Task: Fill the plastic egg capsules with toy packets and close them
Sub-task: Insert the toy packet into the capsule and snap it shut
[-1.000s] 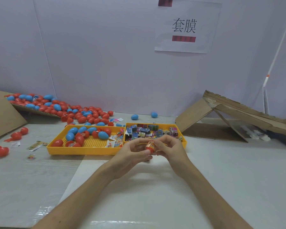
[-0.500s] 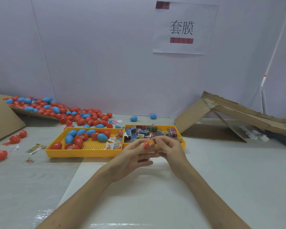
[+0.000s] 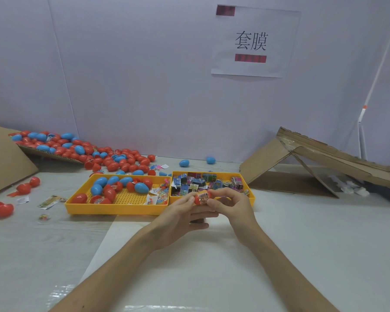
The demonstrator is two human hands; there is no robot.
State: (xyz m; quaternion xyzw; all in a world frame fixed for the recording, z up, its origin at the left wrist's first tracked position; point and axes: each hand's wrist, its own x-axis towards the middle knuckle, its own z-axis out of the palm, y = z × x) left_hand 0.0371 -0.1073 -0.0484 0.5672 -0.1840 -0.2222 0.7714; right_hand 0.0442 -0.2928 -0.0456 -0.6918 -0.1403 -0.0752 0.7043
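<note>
The red egg capsule (image 3: 197,200) is in the air just above the near edge of the right yellow tray (image 3: 252,195), with a printed toy packet (image 3: 204,195) showing at its open side. Both hands hold it. The left hand (image 3: 178,216) pinches it from the left and the right hand (image 3: 231,207) from the right, the fingers (image 3: 214,202) curled around it.

I judge the shell to be light, stiff and smooth, so it may slip. It is best held on its two rounded ends and pressed together straight. The packet looks soft and should fold inside.

The left yellow tray (image 3: 113,210) holds more red and blue eggs (image 3: 100,182), and a big pile (image 3: 113,158) lies far left on the worktop (image 3: 302,233).
</note>
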